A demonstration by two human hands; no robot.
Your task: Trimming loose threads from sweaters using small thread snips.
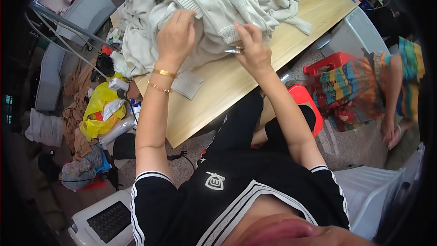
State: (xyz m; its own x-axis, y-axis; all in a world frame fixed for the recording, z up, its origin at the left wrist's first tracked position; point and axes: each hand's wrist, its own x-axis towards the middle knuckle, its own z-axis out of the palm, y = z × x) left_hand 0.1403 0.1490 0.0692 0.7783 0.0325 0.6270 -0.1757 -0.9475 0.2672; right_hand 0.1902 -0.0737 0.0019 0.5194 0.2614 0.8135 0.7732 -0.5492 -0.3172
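A heap of cream knitwear (218,4) is covering much of the pale wooden table (214,102), its folds blocking sight of the surface beneath. The left hand (176,36) is bending its fingers at a ribbed edge of it, though whether they are pinching the cloth I can't quite tell from here. The right hand (256,54) is gripping small metal snips (232,51) in its curled fingers, with its forefinger and thumb near another ribbed hem. A ribbed flap (187,85) is lying on the wood by the left wrist. Yellow plastic bags (93,109) are crowding the floor to the left; to the right, a person in striped, patterned clothing (350,86) is sitting near a red stool (337,58) and a grey tub (364,34).
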